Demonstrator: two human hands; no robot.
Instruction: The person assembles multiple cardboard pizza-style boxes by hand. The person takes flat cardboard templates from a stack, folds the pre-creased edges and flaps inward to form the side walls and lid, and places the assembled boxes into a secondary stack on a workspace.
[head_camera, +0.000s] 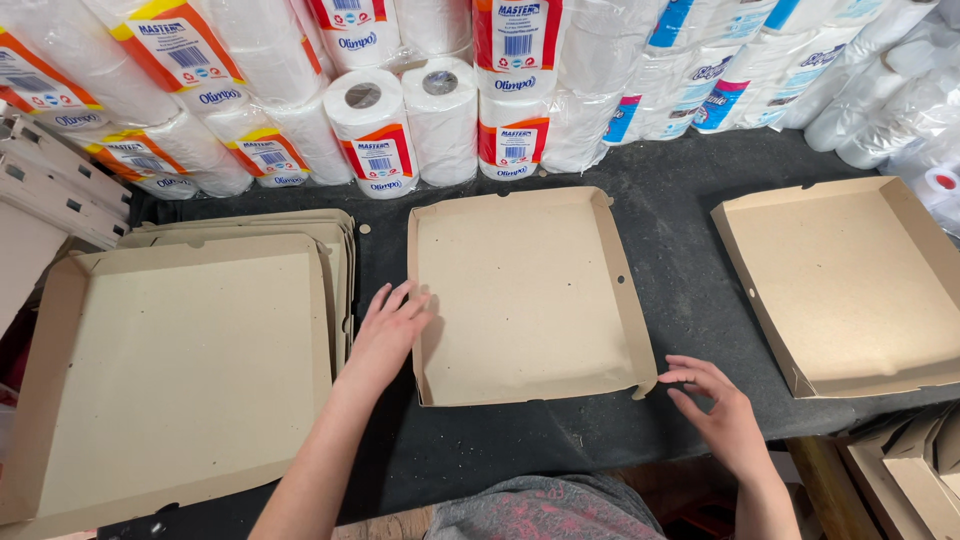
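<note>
A shallow brown cardboard box tray (525, 290) with low folded-up walls lies on the dark table (690, 300) in front of me. My left hand (390, 325) rests flat with fingers spread against the tray's left wall. My right hand (715, 400) hovers open just past the tray's near right corner, fingertips close to the corner flap, holding nothing.
A stack of flat unfolded cardboard blanks (180, 370) lies at the left. A second folded tray (850, 280) sits at the right. Wrapped packs of paper rolls (400, 110) are piled along the back. More cardboard pieces (910, 470) stand at the lower right.
</note>
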